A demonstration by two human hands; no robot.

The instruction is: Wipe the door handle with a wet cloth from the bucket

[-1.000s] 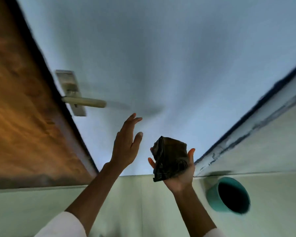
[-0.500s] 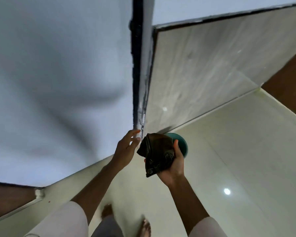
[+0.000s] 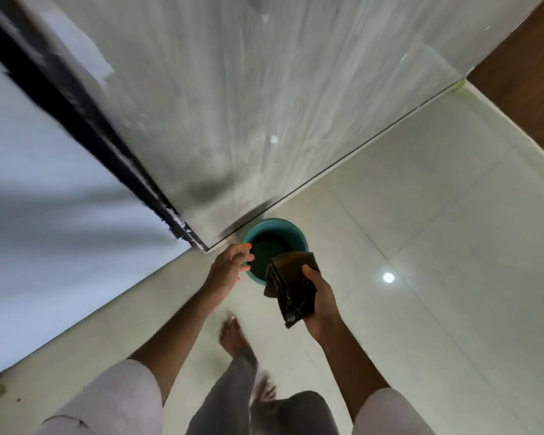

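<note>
A teal bucket (image 3: 283,229) stands on the floor against the foot of the marble wall, its inside dark. My right hand (image 3: 322,301) holds a folded dark cloth (image 3: 291,287) just above and in front of the bucket's near rim. My left hand (image 3: 230,266) hangs open beside the bucket's left edge, fingers apart, holding nothing. The door handle is out of view.
A pale door (image 3: 44,215) with a black frame edge (image 3: 85,133) fills the left. Grey marble wall (image 3: 248,89) rises behind the bucket. Glossy cream floor tiles (image 3: 421,277) spread right; brown wood (image 3: 528,64) shows at top right. My bare feet (image 3: 233,334) are on the tiles below.
The view has swung from the door handle down to the floor. The bucket now sits right in front of both hands; the cloth stays in my right hand, lowered toward it.
</note>
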